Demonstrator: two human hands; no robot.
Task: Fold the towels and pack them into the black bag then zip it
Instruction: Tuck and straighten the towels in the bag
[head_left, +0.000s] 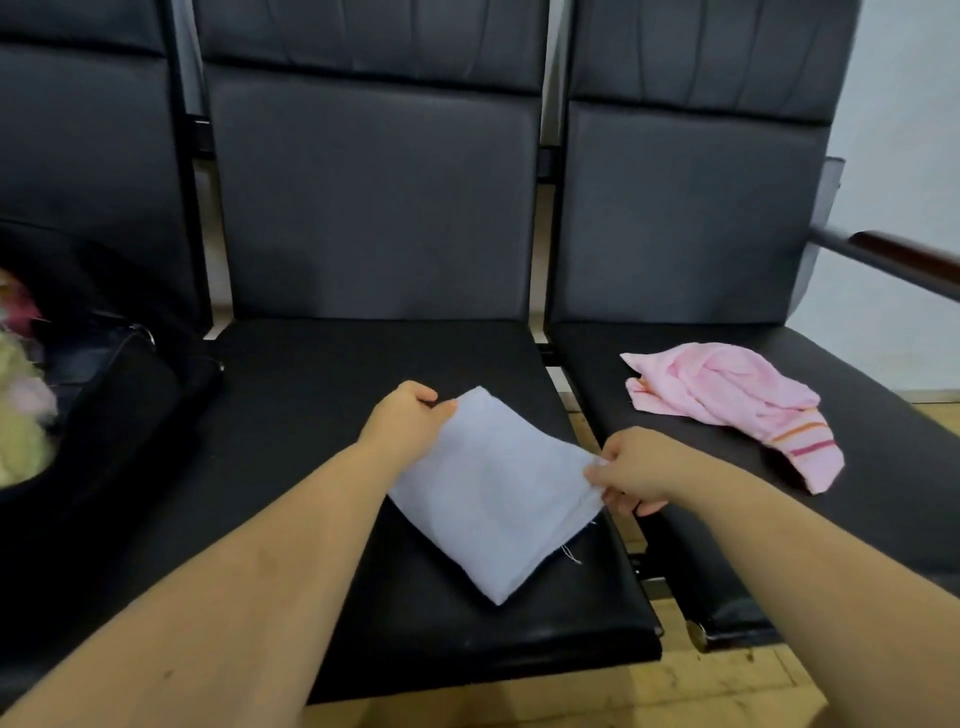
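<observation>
A pale blue towel (498, 493), folded into a square, lies on the middle black seat (311, 415). My left hand (405, 415) pinches its far left corner. My right hand (634, 470) pinches its right corner, near the seat's right edge. A crumpled pink towel (727, 400) with striped ends lies on the right seat (883, 467). The black bag (114, 395) stands open on the left seat, with soft pale and pink cloth (21, 415) showing inside it.
Three joined black padded seats with tall backrests (374, 197) face me. A gap with metal frame separates the middle and right seats. A wooden armrest (904, 254) juts out at the far right. Yellowish floor (675, 686) shows below the seats.
</observation>
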